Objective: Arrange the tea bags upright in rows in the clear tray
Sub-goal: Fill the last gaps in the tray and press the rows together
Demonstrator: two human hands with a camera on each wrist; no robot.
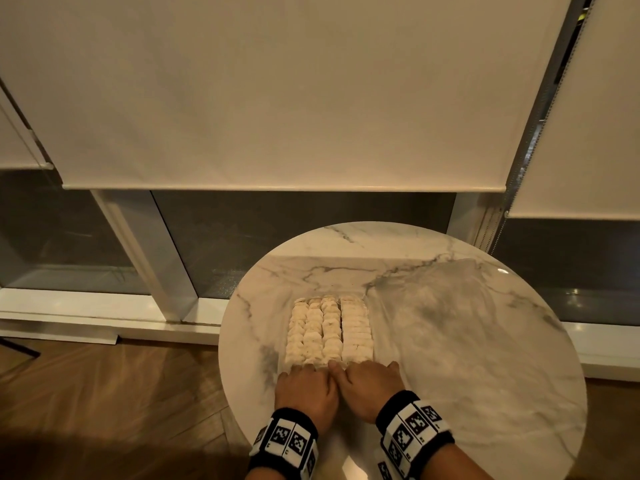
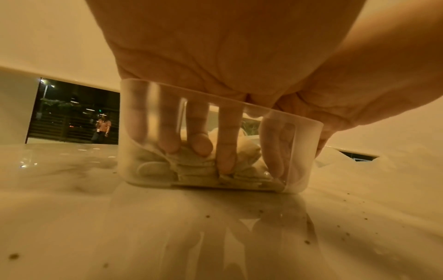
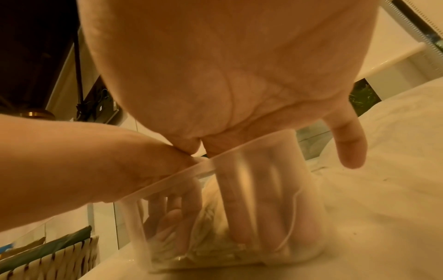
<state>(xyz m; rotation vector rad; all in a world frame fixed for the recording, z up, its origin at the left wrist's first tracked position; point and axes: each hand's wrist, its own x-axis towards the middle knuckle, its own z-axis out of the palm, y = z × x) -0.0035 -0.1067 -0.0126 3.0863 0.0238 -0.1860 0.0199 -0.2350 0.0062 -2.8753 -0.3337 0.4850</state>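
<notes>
Both hands reach over the near wall of the clear plastic tray [image 2: 143, 132], left hand [image 1: 306, 389] and right hand [image 1: 367, 386] with straight fingers [image 2: 226, 144] pressing the pale tea bags [image 1: 329, 330]; neither grip is clenched.

Home: marble table [image 1: 450, 306], roller blinds [image 1: 277, 98]

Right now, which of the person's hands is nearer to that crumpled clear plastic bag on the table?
Right. The right hand is at the clear tray's near end, beside the plastic bag spread to the tray's right. The left hand is at the same end, farther left.
</notes>
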